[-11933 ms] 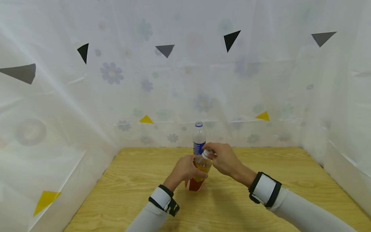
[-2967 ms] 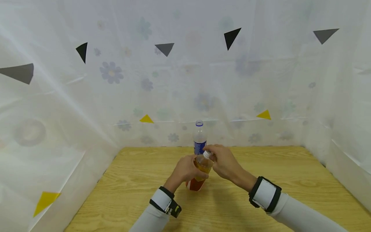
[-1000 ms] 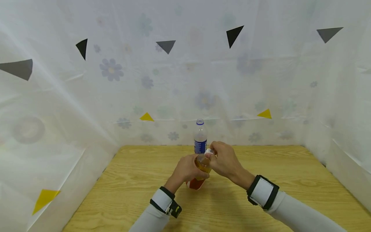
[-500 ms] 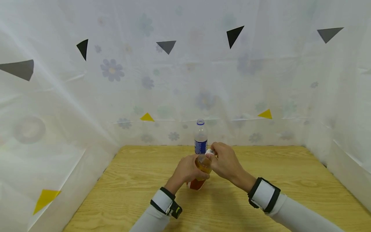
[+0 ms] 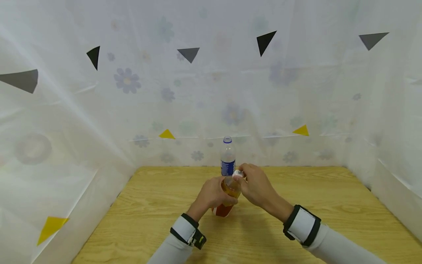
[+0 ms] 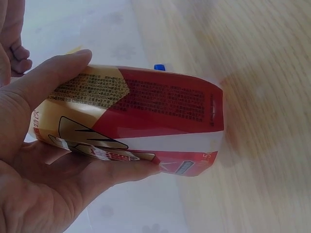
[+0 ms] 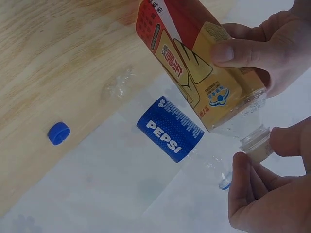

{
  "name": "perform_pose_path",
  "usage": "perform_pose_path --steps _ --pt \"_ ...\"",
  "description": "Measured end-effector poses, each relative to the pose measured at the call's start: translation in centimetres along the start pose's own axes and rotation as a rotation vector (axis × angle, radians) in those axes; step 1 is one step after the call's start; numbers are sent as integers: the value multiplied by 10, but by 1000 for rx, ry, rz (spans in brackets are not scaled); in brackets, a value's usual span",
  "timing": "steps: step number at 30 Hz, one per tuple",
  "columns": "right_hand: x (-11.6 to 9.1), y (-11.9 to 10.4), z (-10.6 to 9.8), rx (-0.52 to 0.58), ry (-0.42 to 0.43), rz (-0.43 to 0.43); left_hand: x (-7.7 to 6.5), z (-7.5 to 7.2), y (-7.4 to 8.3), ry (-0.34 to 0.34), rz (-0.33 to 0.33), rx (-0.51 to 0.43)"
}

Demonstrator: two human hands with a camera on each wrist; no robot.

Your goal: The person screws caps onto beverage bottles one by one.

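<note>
My left hand (image 5: 211, 193) grips a plastic drink bottle with a red and gold label (image 6: 165, 107), half full of amber liquid in the head view. The bottle leans to the right; whether its base touches the table I cannot tell. At its neck, the thumb and fingers of my right hand (image 5: 258, 186) pinch the white cap (image 7: 261, 147), which sits on the mouth. Just behind stands an uncapped, clear Pepsi bottle (image 5: 228, 167) with a blue label, upright and touched by neither hand. Its label (image 7: 170, 128) reads clearly in the right wrist view.
A blue bottle cap (image 7: 59, 133) lies on the wooden table (image 5: 148, 216) near the Pepsi bottle; the head view hides it. White sheeting with faint flowers (image 5: 126, 80) walls the table at the back and both sides. Dark and yellow triangles are stuck on it.
Between three seconds and one second ago, my right hand turned on the white cap, bringing its thumb to the front. Since then both hands have barely moved. The Pepsi bottle has stayed in place.
</note>
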State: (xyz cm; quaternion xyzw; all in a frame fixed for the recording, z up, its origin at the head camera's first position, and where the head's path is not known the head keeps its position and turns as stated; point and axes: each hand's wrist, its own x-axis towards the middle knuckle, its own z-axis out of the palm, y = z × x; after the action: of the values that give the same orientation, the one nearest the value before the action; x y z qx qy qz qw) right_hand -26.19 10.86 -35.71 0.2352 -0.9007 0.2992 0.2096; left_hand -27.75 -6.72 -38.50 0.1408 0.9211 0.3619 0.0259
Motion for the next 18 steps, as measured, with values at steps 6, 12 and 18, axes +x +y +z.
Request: perform_pose_path --steps 6,12,18 --pt "-2 -5 -10 -5 -119 45 -1 -2 1 -2 21 21" --pt "0 -6 -16 18 -128 -24 -2 -3 2 -9 29 5" --pt "-1 -5 -11 41 -92 -39 -3 -2 2 -7 36 -4"
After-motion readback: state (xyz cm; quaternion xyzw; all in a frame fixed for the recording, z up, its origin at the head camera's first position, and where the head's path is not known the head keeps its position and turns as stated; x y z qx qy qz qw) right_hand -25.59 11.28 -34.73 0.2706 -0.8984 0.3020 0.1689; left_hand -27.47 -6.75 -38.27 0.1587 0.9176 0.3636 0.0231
